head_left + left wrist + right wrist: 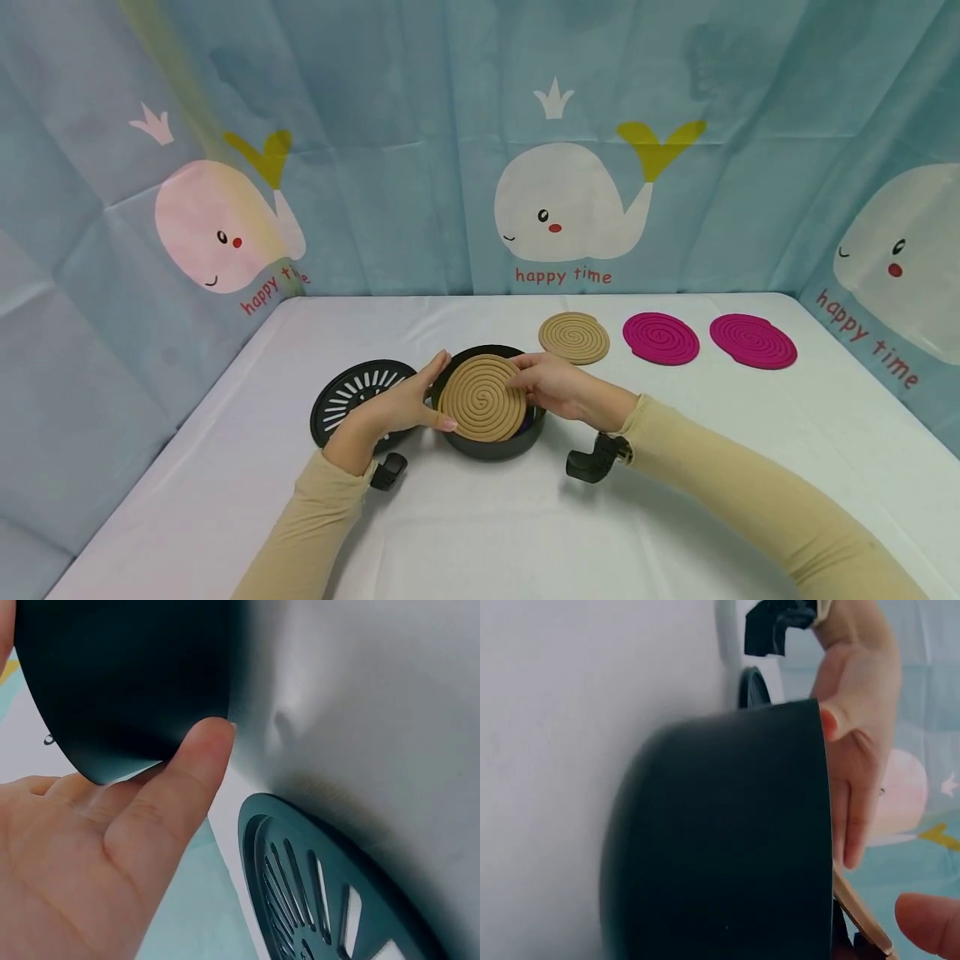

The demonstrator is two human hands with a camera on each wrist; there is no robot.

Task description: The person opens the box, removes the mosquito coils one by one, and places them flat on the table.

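A tan mosquito coil [482, 398] lies tilted over the mouth of a round black mosquito coil holder [498, 450]. My right hand [558, 385] pinches the coil at its right edge. In the right wrist view, the coil's thin edge [862, 919] sticks out past the holder's rim, beside the right thumb. My left hand [401, 407] is spread around the holder's left side, its thumb against the wall in the left wrist view and its other fingers straight along the far side. The slotted black lid [333, 408] rests on the table, partly behind the left wrist.
Another tan coil [574, 338] and two magenta coils [661, 339] lie in a row toward the back right of the white-covered table [480, 533]. Behind the table hangs a blue curtain [420, 208] printed with whales. A black camera mount [596, 460] juts from the right wrist.
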